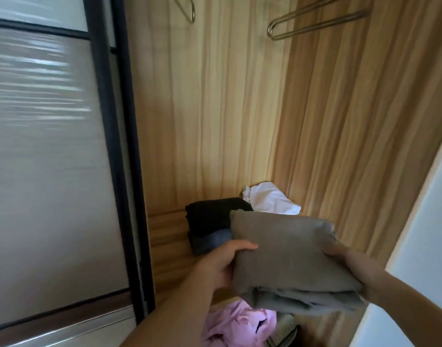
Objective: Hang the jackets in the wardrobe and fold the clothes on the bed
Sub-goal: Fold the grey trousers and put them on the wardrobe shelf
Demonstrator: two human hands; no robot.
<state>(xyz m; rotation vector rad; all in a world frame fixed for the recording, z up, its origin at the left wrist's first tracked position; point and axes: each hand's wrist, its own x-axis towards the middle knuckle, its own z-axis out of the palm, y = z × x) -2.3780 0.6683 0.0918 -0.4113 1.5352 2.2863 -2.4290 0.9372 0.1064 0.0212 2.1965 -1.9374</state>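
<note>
Both hands grip the folded grey-brown cotton garment from opposite sides: the left hand pinches its left edge, thumb lying on top and fingers tucked beneath, while the right hand clasps the right edge, its fingers mostly hidden under the cloth. The bundle hangs in the air inside the open wooden wardrobe, above the wooden shelf. From the grip, the free shelf space lies ahead, toward 12 o'clock, and the garment's long axis runs roughly from 6 to 12, away from the person. Neither hand is clearly nearer to the shelf. At about 10 o'clock sits a folded black garment stacked on folded blue denim; a crumpled white cloth lies at 12 o'clock against the back panel. The grey-brown piece looks neatly squared, its layered edges facing the person.
</note>
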